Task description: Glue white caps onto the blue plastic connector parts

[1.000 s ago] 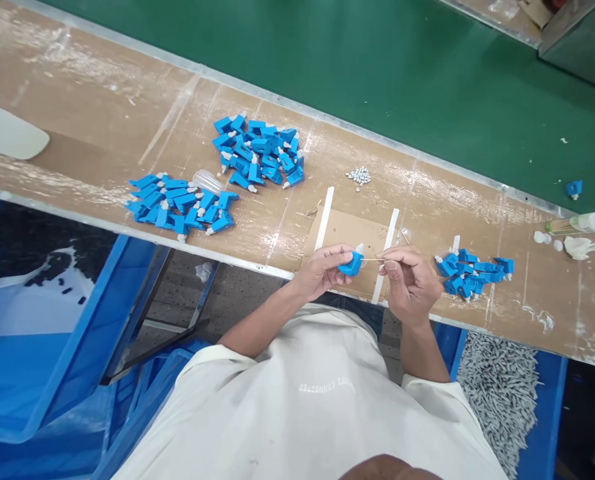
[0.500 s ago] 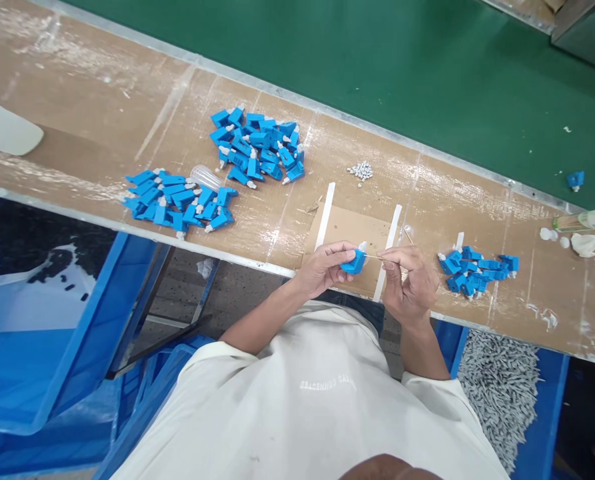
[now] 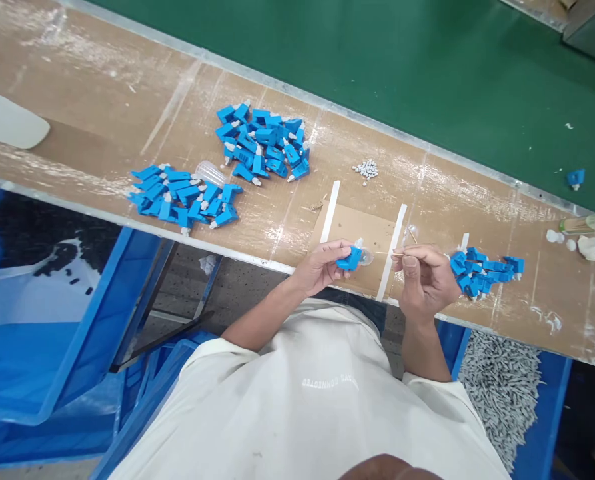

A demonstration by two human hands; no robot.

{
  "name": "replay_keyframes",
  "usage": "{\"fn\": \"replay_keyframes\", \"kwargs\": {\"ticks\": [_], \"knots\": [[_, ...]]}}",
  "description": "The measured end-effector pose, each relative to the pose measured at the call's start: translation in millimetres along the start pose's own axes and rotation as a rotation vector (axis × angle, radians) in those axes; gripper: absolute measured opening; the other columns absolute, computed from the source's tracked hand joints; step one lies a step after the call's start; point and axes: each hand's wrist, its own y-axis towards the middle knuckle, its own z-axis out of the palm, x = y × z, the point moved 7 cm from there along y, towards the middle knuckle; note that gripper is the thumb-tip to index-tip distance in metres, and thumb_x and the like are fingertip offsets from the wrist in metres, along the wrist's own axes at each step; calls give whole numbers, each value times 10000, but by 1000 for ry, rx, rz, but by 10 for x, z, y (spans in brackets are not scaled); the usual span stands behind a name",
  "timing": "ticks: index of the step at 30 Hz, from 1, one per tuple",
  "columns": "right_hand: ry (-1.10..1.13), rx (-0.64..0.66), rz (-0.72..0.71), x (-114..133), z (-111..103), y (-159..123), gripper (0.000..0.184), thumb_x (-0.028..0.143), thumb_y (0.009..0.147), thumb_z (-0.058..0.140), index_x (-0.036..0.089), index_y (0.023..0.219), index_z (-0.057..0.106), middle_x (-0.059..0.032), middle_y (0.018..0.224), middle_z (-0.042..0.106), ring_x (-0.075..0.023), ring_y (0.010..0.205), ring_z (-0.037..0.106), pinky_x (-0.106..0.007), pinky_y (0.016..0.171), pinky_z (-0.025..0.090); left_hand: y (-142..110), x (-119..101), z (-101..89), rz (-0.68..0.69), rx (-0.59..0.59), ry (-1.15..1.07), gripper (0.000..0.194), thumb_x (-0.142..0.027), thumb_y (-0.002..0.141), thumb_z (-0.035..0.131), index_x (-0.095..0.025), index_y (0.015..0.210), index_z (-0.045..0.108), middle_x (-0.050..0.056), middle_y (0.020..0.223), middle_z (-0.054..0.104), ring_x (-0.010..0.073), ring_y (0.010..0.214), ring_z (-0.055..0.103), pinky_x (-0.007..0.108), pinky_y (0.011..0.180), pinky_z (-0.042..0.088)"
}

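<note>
My left hand [image 3: 322, 265] pinches a small blue plastic part [image 3: 350, 258] with a white tip and a clear cap, over a brown cardboard pad [image 3: 362, 235] framed by two white strips. My right hand [image 3: 424, 277] is closed on a thin wooden stick [image 3: 396, 254] whose tip points left, a short gap from the blue part. A small pile of blue parts [image 3: 484, 272] lies just right of my right hand. Two bigger piles of blue parts [image 3: 264, 142] [image 3: 184, 199] lie to the left on the wooden bench [image 3: 102, 113].
A cluster of tiny grey pieces [image 3: 368, 170] lies beyond the pad. A green conveyor belt [image 3: 377, 60] runs behind the bench, with one blue part [image 3: 574, 178] on it. A small bottle [image 3: 590, 223] and white scraps lie far right. Blue crates [image 3: 52, 320] stand below; one holds grey pieces [image 3: 500, 393].
My right hand has drawn the stick back to the right, away from the blue part. My left hand has turned the part slightly, so its clear cap shows.
</note>
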Motion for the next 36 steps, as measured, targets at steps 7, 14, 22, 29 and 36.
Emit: {"fn": "replay_keyframes", "kwargs": {"ticks": [7, 14, 22, 29, 36], "knots": [[-142, 279, 59, -303, 243, -35, 205, 339, 1031, 587, 248, 976, 762, -53, 878, 714, -204, 796, 670, -340, 643, 546, -60, -117, -198, -16, -166, -162, 107, -142, 808, 757, -126, 814, 651, 27, 725, 687, 82, 545, 634, 133, 452, 494], [-183, 257, 161, -805, 256, 368, 268, 432, 1019, 592, 248, 1077, 777, -42, 899, 702, -186, 766, 655, -325, 650, 523, -40, -68, -313, -66, -139, -225, 135, -119, 799, 758, -139, 837, 630, 22, 720, 670, 98, 547, 663, 118, 396, 447], [-361, 452, -41, -1330, 834, 1147, 161, 350, 946, 679, 241, 892, 786, -60, 827, 668, -233, 758, 615, -431, 792, 549, -1, -77, -293, 0, -75, -249, 222, -148, 723, 805, -145, 860, 630, 29, 772, 696, 127, 625, 702, 159, 462, 523], [-392, 470, -21, -1311, 982, 1104, 190, 349, 957, 660, 232, 852, 767, -41, 775, 630, -229, 759, 594, -398, 757, 523, 35, -42, -301, 5, -38, -222, 284, -218, 713, 838, -154, 865, 607, 14, 721, 662, 103, 559, 634, 165, 456, 503], [-466, 632, -77, -1250, 1184, 1118, 176, 302, 960, 592, 231, 814, 663, -90, 880, 685, -242, 775, 596, -395, 726, 516, 26, -62, -284, -9, -33, -242, 262, -195, 719, 832, -153, 865, 618, 28, 777, 688, 119, 631, 692, 148, 457, 506]]}}
